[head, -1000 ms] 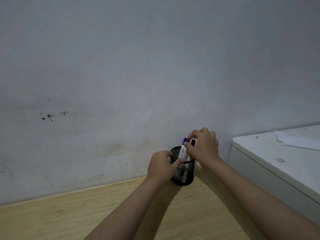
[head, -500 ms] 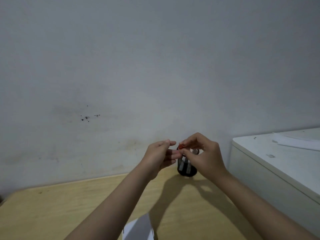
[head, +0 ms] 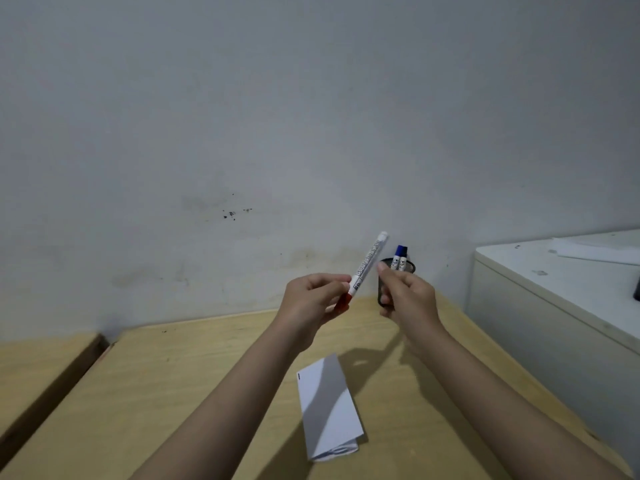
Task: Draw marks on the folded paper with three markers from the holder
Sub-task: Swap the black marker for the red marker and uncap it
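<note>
White, red-capped marker [head: 366, 268] pinched at its cap end by the left hand [head: 313, 301]; right hand [head: 407, 294] loosely curled, seemingly empty. The barrel should be gripped and pulled straight off before marking the white folded paper [head: 329, 408].

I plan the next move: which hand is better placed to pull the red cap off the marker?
Probably the left hand: its fingers already close around the red cap. The right hand sits beside the marker body, well placed to hold it.
</note>
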